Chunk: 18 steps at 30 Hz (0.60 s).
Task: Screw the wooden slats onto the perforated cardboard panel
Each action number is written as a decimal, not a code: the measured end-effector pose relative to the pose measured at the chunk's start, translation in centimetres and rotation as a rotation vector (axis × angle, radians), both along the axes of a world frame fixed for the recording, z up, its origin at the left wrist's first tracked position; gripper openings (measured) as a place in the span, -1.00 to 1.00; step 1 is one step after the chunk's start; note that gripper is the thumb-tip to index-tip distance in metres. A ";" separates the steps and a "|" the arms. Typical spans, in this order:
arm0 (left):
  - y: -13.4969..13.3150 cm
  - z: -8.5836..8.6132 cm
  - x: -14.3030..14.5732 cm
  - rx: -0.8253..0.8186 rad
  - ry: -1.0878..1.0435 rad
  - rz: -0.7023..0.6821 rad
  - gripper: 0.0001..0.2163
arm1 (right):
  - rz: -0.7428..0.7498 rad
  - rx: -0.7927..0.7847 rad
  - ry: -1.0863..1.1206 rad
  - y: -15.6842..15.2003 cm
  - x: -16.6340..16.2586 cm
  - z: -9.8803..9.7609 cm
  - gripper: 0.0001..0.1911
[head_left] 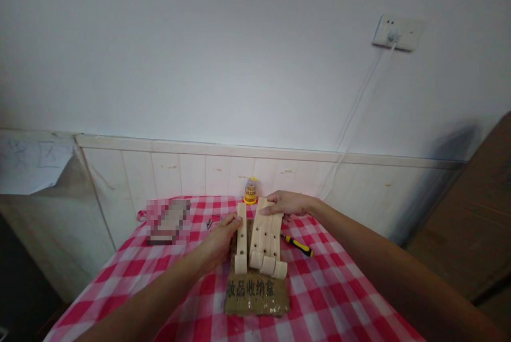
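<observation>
My left hand (224,231) grips a narrow pale wooden strip (241,238) near its top, thumb on its face. The strip has drilled holes and a thicker rounded block at its lower end. My right hand (289,203) holds three similar wooden pieces (264,233) side by side by their upper ends; some of its fingers are hidden behind them. Both sets of wood are over a taped brown cardboard piece (256,305) with dark printed characters. Just right of the wood lies a yellow-and-black screwdriver (299,246).
A red-and-white checked cloth (319,289) covers the table. At its back edge stands a yellow cone-shaped container (250,192). A pixelated flat object (167,222) lies on the left, with small dark items (209,223) nearer the middle. A white cord runs down from a wall socket (399,32).
</observation>
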State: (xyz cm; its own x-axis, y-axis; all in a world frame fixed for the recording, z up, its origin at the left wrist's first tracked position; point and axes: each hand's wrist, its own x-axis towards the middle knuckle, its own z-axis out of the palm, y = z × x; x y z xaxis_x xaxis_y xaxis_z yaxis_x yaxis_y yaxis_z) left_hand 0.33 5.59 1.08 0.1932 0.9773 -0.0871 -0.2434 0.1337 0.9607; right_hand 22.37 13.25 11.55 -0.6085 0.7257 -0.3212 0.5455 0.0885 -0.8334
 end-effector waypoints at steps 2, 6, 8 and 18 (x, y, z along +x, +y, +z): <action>-0.6 -0.7 0.8 -0.016 -0.188 0.048 -0.66 | 0.016 0.033 -0.033 -0.1 -0.9 0.1 -0.63; -2.0 -1.0 1.6 -0.051 -0.346 0.062 -0.38 | 0.035 0.087 -0.070 -0.2 -2.3 0.1 -0.65; -2.6 -0.9 1.7 -0.050 -0.377 0.042 -0.15 | 0.032 0.109 -0.077 -0.3 -2.8 0.0 -0.66; -2.8 -1.4 1.4 -0.050 -0.292 0.085 -0.21 | -0.221 0.341 -0.020 -2.5 -3.5 -1.1 -0.70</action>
State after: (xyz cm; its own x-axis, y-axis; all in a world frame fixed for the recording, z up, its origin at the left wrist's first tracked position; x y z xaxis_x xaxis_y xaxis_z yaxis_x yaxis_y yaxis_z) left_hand 1.68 2.77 -0.36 0.1347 0.9869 -0.0885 -0.5205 0.1465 0.8412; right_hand 18.90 10.77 10.41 -0.4223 0.9051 -0.0499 0.5983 0.2370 -0.7654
